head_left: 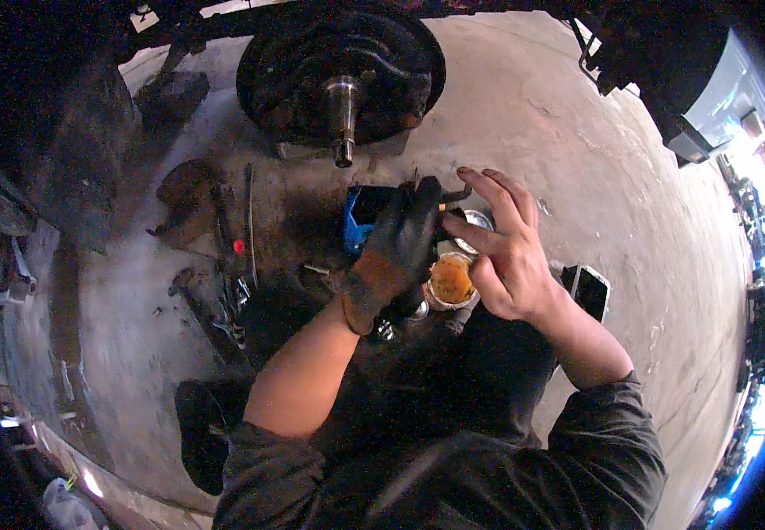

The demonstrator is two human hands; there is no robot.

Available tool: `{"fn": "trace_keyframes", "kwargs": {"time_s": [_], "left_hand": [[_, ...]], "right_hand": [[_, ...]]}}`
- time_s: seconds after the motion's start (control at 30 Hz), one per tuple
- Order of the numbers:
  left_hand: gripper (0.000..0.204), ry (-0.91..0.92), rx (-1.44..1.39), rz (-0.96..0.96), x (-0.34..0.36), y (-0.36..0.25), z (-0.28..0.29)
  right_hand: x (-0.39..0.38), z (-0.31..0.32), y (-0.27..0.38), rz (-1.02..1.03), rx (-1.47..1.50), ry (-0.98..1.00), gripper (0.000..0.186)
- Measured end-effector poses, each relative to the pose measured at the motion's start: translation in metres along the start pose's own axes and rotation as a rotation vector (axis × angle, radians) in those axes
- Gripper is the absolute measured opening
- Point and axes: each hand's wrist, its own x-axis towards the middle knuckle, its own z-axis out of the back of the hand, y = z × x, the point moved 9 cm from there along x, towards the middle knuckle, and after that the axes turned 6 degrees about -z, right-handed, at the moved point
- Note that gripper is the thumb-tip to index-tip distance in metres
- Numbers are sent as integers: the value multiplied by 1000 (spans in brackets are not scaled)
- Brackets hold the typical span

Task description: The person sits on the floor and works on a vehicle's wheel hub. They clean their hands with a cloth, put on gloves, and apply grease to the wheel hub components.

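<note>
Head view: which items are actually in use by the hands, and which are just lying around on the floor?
In use:
- left hand in dirty black-and-tan work glove, gripping a dark part
- bare right hand, fingers over it
- round metal part packed with orange grease

Lying about:
- blue plastic object
- black wheel hub with steel spindle
- scattered dark hand tools
- flat dark phone-like slab

— Your left hand (397,256) wears a matt black cloth glove, brown and greasy at the cuff. Your right hand (508,256) is bare.

— And the round part (450,281) between them?

— Metal, with glossy orange grease. The spindle (343,110) is shiny metal; the concrete floor (577,132) looks rough and stained.
</note>
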Motion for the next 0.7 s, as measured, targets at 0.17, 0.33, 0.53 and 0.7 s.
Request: {"fn": "trace_keyframes", "kwargs": {"time_s": [0.17,0.33,0.53,0.7], "left_hand": [[53,-28,-215,332,-17,40,-15],[43,70,-506,776,-24,71,-9],[41,-20,-742,1125,-30,87,-30],[44,119,-487,832,-38,94,-46]], "right_hand": [[-9,30,-45,-22,132,-94,69],[-62,-69,-222,-417,-18,298,50],[-238,-256,-286,-152,-463,1002,58],[-267,-309,-283,-57,-755,1148,51]]}}
